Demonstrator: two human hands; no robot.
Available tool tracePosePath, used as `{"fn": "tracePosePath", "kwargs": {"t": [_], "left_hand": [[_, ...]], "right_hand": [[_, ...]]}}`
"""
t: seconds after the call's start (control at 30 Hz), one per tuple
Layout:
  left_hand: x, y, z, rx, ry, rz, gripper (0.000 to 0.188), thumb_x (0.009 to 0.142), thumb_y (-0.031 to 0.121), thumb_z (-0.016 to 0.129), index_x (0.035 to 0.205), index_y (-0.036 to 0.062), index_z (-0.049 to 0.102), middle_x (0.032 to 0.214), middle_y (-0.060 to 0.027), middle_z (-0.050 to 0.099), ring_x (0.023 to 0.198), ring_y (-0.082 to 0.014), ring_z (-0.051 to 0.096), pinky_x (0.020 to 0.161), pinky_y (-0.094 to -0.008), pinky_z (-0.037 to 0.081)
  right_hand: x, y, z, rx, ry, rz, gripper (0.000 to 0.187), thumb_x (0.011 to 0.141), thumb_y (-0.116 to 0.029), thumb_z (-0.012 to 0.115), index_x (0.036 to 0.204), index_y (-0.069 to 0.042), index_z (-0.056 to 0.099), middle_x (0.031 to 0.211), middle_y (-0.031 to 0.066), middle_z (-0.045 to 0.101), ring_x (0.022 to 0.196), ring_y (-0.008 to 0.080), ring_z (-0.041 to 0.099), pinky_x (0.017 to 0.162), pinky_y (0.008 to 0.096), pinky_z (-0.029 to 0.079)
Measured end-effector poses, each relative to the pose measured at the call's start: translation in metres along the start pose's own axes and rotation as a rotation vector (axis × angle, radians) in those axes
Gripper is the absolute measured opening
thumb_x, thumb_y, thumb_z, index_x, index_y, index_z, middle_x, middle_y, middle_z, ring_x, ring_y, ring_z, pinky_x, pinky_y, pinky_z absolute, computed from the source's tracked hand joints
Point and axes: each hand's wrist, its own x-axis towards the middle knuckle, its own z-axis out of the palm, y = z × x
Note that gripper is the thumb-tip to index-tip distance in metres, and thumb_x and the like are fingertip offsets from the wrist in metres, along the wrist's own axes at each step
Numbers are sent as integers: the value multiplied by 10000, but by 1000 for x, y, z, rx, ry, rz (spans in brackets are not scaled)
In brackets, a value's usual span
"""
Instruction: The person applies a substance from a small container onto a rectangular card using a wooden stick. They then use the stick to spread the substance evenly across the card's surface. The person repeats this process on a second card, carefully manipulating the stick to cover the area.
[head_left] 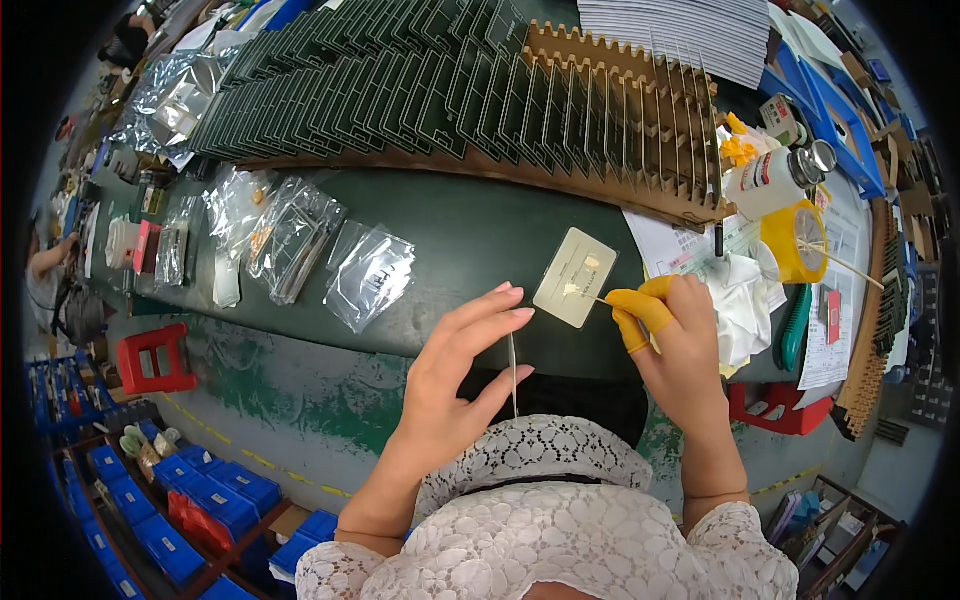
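Observation:
My left hand holds a thin flat panel, seen edge-on, between the thumb and fingers just off the table's near edge. Yellow finger cots cover fingertips of my right hand. They pinch a thin stick, which looks like a cotton swab. Its far end is over a cream-coloured rectangular card lying on the dark green table; whether it touches the card I cannot tell. A dark marking and a pale patch show on the card's face.
Dark green panels stand in a slotted cardboard rack across the back. At right are a clear bottle, a yellow container, crumpled white tissue and a green-handled tool. Clear plastic bags lie left. Red stools stand below.

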Motion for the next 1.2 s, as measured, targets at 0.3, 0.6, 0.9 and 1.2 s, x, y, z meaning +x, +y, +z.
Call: {"fn": "tracePosePath", "kwargs": {"t": [0.3,0.6,0.9,1.2], "left_hand": [[0,-3,4,-36,24,-38,569,744,-82,792,1270,48,617,1338,-137,634,1297,-314,582,1055,-396,483],[1,-9,4,92,53,81,593,721,-118,783,1253,75,606,1359,-155,606,1305,-365,565,1036,-418,488],[-2,-18,7,340,80,265,492,782,-77,742,1215,130,632,1357,-85,635,1305,-381,555,980,-443,470],[-4,-13,7,422,98,273,523,727,-95,808,1155,136,618,1313,-83,671,1281,-405,565,1021,-433,460]], "right_hand": [[2,4,14,-68,-29,-24,306,720,-27,764,1017,8,697,914,106,534,842,300,503,733,403,407],[3,3,9,-63,-76,-1,301,716,-11,769,1011,-4,709,905,111,533,837,308,499,738,406,413],[9,-32,-26,497,-26,64,284,719,-28,828,991,-72,755,854,57,589,769,243,531,666,353,415],[8,-39,-30,507,-54,8,294,710,-53,844,990,-85,759,859,50,598,760,236,518,659,337,401]]}}
